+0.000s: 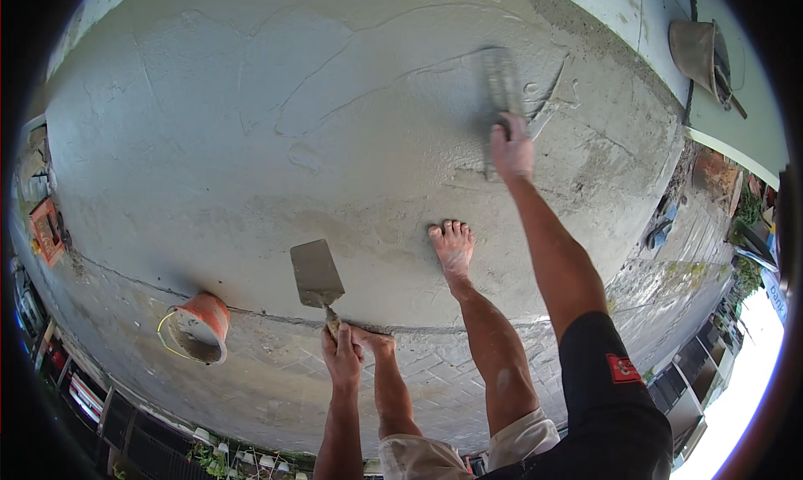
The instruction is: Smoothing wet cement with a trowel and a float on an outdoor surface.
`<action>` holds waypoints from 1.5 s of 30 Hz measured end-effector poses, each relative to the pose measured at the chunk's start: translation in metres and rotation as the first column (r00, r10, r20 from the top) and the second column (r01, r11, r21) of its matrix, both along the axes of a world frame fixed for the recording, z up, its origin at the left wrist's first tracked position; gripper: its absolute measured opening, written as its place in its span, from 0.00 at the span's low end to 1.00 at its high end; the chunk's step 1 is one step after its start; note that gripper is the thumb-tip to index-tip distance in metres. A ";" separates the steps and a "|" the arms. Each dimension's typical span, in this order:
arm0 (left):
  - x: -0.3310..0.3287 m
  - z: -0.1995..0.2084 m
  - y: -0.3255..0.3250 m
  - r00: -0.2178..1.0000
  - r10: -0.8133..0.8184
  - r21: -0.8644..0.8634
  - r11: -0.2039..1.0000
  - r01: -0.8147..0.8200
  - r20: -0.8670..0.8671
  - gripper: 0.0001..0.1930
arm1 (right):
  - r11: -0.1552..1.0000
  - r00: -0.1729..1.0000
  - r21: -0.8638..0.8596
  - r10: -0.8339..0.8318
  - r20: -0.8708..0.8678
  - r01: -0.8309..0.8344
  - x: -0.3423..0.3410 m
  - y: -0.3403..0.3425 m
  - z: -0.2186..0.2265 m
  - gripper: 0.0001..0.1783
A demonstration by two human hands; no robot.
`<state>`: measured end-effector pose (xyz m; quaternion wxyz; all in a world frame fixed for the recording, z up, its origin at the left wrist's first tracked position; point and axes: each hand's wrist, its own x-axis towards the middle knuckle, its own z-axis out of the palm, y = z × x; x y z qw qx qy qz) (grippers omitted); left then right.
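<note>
My left hand (342,359) is closed round the handle of a trowel (316,272), whose flat rectangular blade points away from me above the floor. Out to the right, my right hand (514,149) grips a long plastering float (502,74), blurred along its edges. The float lies against wet grey cement (376,87) spread over the floor. Ridges and curved lines mark the cement, with a raised lip just right of the float. My bare right foot rests on the grey surface between the two tools.
An orange bucket (203,328) with cement residue leans near the paving seam at left. Another bucket (701,61) stands at the far right with a handle sticking out. A red frame-like object (47,231) lies at the left edge. Block paving (276,354) runs along the near side.
</note>
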<state>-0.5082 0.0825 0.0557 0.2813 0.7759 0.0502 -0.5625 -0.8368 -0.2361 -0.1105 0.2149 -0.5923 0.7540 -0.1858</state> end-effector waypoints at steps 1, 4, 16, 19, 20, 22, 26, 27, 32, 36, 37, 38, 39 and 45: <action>-0.006 -0.001 -0.001 0.999 -0.004 -0.037 0.999 0.002 -0.042 0.09 | 0.998 0.997 -0.051 -0.042 0.063 0.046 -0.026 -0.004 0.005 0.18; -0.031 0.005 -0.035 0.994 0.030 -0.040 0.999 -0.035 -0.106 0.09 | 0.992 0.985 0.079 -0.107 0.136 0.097 -0.043 0.004 0.037 0.17; -0.086 0.016 -0.162 0.837 -0.165 -0.118 0.986 0.121 -0.522 0.09 | 0.698 0.660 0.447 0.049 0.750 -0.560 0.049 0.052 0.085 0.18; -0.062 0.019 -0.162 0.802 -0.104 -0.125 0.991 0.037 -0.588 0.08 | 0.751 0.794 0.406 0.251 0.554 -0.521 -0.008 0.054 0.077 0.18; -0.061 0.018 -0.162 0.795 -0.089 -0.143 0.990 0.003 -0.600 0.08 | 0.824 0.831 0.300 0.321 0.454 -0.482 -0.035 0.063 0.066 0.18; -0.052 0.017 -0.163 0.836 -0.131 -0.154 0.986 0.057 -0.532 0.08 | 0.851 0.879 0.300 0.323 0.350 -0.432 -0.038 0.078 0.082 0.17; -0.066 0.012 -0.173 0.885 -0.229 -0.203 0.966 0.158 -0.405 0.09 | 0.854 0.848 0.084 0.490 0.202 -0.513 0.003 0.099 0.116 0.18; -0.072 0.011 -0.174 0.884 -0.233 -0.205 0.965 0.161 -0.405 0.09 | 0.856 0.850 0.082 0.488 0.199 -0.510 0.015 0.103 0.114 0.18; -0.083 0.021 -0.174 0.885 -0.356 -0.123 0.934 0.334 -0.299 0.14 | 0.829 0.880 0.347 0.475 -0.020 -0.440 0.024 0.067 0.068 0.17; -0.062 0.028 -0.131 0.901 -0.391 -0.118 0.920 0.375 -0.187 0.20 | 0.943 0.934 0.151 0.320 -0.158 -0.297 0.008 0.051 0.057 0.15; -0.061 0.026 -0.117 0.929 -0.347 -0.094 0.937 0.336 -0.132 0.20 | 0.924 0.922 0.207 0.355 -0.154 -0.321 0.004 0.050 0.064 0.16; -0.064 0.008 -0.094 0.914 -0.402 -0.149 0.908 0.392 -0.046 0.20 | 0.913 0.921 0.217 0.374 -0.113 -0.344 -0.002 0.051 0.070 0.16; -0.061 -0.013 -0.075 0.887 -0.459 -0.204 0.865 0.458 0.044 0.21 | 0.906 0.919 0.219 0.386 -0.083 -0.361 0.001 0.052 0.071 0.17; -0.046 -0.028 0.018 0.948 -0.310 -0.125 0.940 0.317 0.071 0.20 | 0.809 0.839 0.225 0.533 0.111 -0.543 0.120 0.068 0.064 0.19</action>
